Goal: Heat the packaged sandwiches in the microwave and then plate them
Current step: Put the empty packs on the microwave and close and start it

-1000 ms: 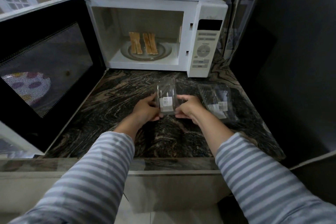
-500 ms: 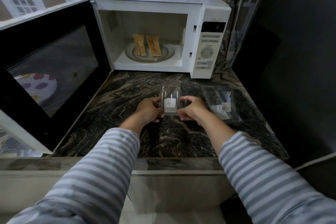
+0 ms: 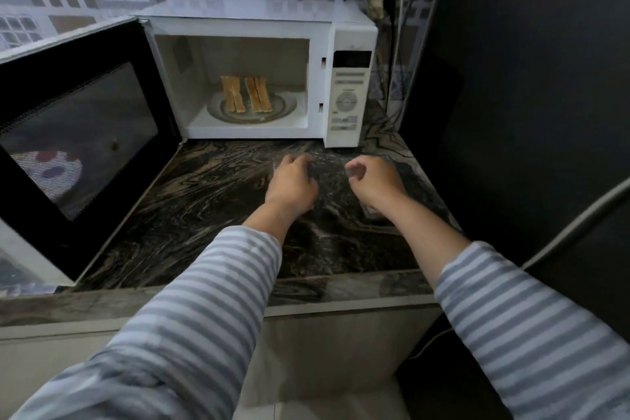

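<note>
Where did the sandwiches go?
In the head view, the two sandwiches stand side by side on the round turntable inside the open microwave, at the back of the counter, beyond both hands.

text: none legible | microwave (image 3: 259,78) control panel (image 3: 347,95): markings too blurred to read

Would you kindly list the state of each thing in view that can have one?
Microwave door: swung fully open.
Microwave display: dark.
Sandwich halves: unwrapped, lying side by side on the turntable plate.
Clear packaging: empty, on the counter between the hands.
Left hand: blurred, grip unclear.
Right hand: curled, grip unclear.
</note>
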Available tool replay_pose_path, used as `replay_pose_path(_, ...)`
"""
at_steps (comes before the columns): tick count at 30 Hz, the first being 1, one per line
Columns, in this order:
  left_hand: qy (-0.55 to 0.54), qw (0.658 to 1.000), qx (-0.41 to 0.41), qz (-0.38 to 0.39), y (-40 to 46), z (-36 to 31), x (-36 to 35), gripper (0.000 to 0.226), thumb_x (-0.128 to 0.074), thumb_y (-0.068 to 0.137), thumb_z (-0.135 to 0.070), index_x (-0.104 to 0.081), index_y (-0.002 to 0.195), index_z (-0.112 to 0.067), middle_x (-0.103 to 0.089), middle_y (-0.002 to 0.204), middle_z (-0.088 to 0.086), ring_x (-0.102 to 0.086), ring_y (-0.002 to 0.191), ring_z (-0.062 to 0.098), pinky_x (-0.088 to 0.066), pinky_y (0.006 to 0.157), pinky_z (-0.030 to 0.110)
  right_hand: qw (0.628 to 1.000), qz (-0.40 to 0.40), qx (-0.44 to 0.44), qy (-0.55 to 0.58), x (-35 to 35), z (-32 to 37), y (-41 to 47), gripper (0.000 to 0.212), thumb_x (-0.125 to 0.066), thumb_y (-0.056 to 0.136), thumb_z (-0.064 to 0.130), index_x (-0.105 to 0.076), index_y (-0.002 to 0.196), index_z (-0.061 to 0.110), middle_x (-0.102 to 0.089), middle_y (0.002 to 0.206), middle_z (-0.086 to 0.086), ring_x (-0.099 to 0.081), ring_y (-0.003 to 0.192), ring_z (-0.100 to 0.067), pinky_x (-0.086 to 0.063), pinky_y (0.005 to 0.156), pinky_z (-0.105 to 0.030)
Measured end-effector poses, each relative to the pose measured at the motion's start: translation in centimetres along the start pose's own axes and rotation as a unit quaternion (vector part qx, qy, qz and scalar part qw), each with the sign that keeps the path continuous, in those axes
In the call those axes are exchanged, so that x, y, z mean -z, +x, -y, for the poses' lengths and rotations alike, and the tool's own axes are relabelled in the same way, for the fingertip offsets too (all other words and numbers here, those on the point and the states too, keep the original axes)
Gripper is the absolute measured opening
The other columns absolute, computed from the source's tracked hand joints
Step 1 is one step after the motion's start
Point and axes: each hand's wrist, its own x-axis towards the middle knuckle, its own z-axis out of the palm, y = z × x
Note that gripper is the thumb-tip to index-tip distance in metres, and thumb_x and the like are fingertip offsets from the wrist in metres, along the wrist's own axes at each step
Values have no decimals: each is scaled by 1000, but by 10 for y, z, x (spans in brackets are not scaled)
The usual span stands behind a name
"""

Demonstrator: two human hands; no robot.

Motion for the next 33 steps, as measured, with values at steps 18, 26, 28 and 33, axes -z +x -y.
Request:
replay_pose_path(18, -242, 964, 73, 86, 1, -12, -92, 60, -68, 83, -4, -48, 137, -20, -67, 87, 4, -65, 73, 21, -59, 76, 42, 952, 29, -183, 245, -8, -84, 1, 41, -54, 89, -7, -60, 125, 13, -64, 105, -7, -64, 89, -21, -59, 75, -34)
replay_pose_path(26, -310, 936, 144, 86, 6, -2, -91, 60, -68, 81, 10, -50, 135, -9, -52, 71, 3, -57, 56, 23, -49, 43, 19, 928, 68, -219, 293, -11, -76, 9, 52, -61, 80, -20, -61, 123, 8, -61, 95, -13, -61, 64, -15, -52, 47, -18)
replay_pose_path(28, -309, 936, 147, 79, 6, -3, -91, 61, -68, 81, 10, -49, 136, -8, -48, 68, 0, -55, 52, 20, -48, 42, 18, 933, 61, -223, 277, -12, -75, 11, 51, -62, 80, -18, -61, 123, 9, -63, 92, -12, -61, 62, -15, -55, 54, -21)
replay_pose_path(33, -190, 972, 112, 85, 1, -9, -81, 56, -67, 87, -11, -48, 139, -19, -65, 86, -1, -68, 77, 23, -58, 71, 35, 944, 43, -222, 241, -13, -70, 9, 46, -64, 83, -10, -61, 122, 15, -66, 94, -11, -66, 80, -22, -59, 70, -34)
